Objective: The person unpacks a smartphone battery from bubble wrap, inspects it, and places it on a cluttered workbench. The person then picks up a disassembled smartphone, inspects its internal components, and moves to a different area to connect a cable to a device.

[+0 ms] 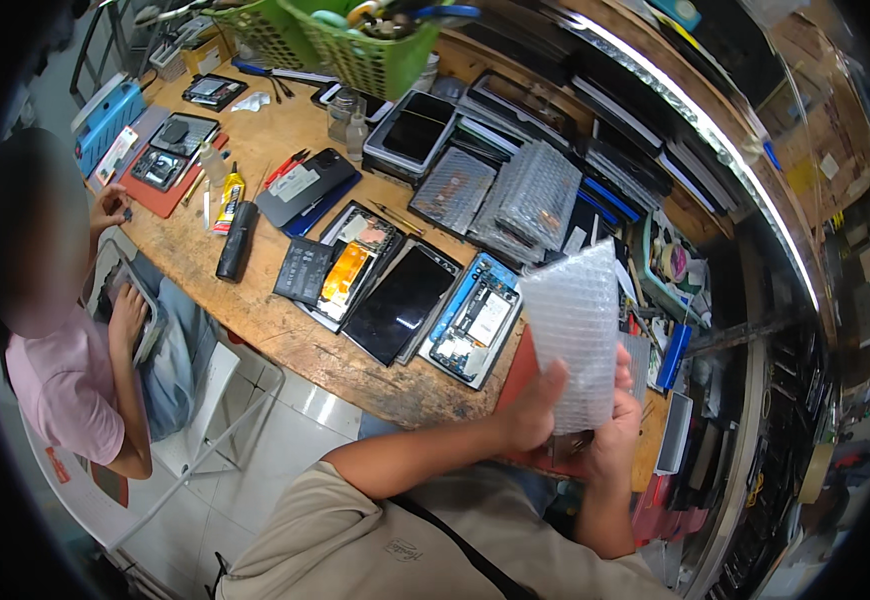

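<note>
Both my hands hold up a flat, upright bubble-wrap packet [577,325] above the bench's front edge. My left hand [538,405] grips its lower left side, the thumb along the edge. At the lower right my right hand [615,425] is closed around it, its fingers partly behind the wrap. What lies inside the packet cannot be made out. Left of it lies an opened phone [475,318] with its inner board showing and a blue edge. Beside that rests a dark screen panel [402,300]. A red mat [520,375] lies partly hidden beneath my hands.
Bubble-wrapped panels [530,195] are stacked behind the packet. An opened phone with orange film [347,272], a loose black battery [303,270] and a black cylinder [237,242] lie leftward. A green basket [355,50] overhangs the back. A person in pink [65,385] sits at left.
</note>
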`<state>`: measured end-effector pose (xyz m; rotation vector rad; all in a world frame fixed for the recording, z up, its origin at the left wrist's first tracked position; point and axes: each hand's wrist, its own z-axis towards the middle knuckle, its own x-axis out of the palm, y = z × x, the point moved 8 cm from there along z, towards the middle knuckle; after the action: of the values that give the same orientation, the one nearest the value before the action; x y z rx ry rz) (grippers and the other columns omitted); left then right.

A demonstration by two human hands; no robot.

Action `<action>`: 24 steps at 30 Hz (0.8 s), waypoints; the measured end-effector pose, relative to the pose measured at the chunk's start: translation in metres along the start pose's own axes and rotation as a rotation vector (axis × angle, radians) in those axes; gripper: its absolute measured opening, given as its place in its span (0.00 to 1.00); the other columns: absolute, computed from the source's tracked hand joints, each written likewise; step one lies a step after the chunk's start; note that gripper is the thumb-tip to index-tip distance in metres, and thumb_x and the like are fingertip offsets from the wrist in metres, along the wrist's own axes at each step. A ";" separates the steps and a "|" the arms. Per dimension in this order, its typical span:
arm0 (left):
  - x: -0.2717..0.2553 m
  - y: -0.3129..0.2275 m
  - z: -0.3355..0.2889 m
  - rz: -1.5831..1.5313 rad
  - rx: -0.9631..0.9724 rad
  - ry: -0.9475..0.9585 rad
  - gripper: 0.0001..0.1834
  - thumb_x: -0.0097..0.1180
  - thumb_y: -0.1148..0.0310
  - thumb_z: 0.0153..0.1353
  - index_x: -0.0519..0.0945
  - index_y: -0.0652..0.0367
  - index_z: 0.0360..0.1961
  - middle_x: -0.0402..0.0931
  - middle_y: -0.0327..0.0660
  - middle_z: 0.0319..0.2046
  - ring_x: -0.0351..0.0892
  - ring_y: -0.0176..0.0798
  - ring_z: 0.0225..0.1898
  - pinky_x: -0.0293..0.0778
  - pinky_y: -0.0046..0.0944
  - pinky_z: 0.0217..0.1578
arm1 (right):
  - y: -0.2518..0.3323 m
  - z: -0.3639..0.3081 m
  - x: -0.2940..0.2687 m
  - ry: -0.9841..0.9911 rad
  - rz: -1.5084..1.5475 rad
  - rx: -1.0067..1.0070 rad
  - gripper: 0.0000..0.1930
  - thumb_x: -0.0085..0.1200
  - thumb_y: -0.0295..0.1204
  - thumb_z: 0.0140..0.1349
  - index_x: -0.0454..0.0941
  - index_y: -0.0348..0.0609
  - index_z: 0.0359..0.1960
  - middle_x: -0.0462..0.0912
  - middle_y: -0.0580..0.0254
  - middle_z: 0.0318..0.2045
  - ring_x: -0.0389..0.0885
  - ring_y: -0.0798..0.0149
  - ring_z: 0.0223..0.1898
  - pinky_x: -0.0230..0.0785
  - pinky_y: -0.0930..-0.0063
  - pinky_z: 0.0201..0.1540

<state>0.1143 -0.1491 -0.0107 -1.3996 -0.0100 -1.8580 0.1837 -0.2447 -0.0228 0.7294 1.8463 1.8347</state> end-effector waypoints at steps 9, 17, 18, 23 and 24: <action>-0.034 -0.005 0.013 -0.154 -0.002 -0.155 0.36 0.41 0.41 0.74 0.68 0.65 0.64 0.75 0.46 0.53 0.76 0.43 0.57 0.71 0.45 0.62 | -0.002 -0.009 0.007 0.212 0.266 0.153 0.20 0.63 0.29 0.66 0.75 0.25 0.52 0.87 0.49 0.38 0.87 0.63 0.35 0.81 0.73 0.35; 0.003 0.022 -0.002 0.050 -0.185 -0.094 0.32 0.43 0.50 0.75 0.64 0.65 0.70 0.73 0.45 0.55 0.74 0.37 0.56 0.72 0.39 0.56 | -0.023 -0.003 -0.027 -0.036 0.057 0.088 0.11 0.61 0.23 0.65 0.79 0.32 0.46 0.86 0.56 0.31 0.85 0.68 0.24 0.78 0.79 0.25; 0.005 0.022 -0.003 0.133 -0.260 -0.057 0.33 0.42 0.54 0.74 0.58 0.62 0.73 0.72 0.43 0.57 0.74 0.36 0.57 0.73 0.38 0.56 | -0.023 -0.005 -0.032 -0.071 0.022 0.080 0.10 0.60 0.22 0.65 0.79 0.33 0.47 0.86 0.57 0.31 0.85 0.70 0.25 0.77 0.80 0.25; 0.003 0.030 -0.001 0.533 -0.364 0.167 0.32 0.45 0.63 0.70 0.62 0.63 0.73 0.70 0.44 0.63 0.73 0.41 0.61 0.70 0.42 0.62 | 0.011 -0.012 -0.037 0.033 0.020 0.018 0.18 0.60 0.23 0.65 0.73 0.33 0.56 0.85 0.54 0.43 0.85 0.68 0.38 0.77 0.80 0.35; 0.008 0.029 0.001 0.514 -0.497 0.233 0.31 0.45 0.66 0.69 0.63 0.63 0.72 0.71 0.45 0.62 0.73 0.41 0.61 0.69 0.42 0.62 | 0.018 -0.014 -0.034 0.149 0.093 0.001 0.21 0.59 0.25 0.65 0.71 0.33 0.58 0.84 0.53 0.45 0.84 0.66 0.42 0.77 0.77 0.39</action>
<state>0.1315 -0.1734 -0.0170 -1.3222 0.8979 -1.6205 0.2018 -0.2778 -0.0062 0.7070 1.9352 1.9951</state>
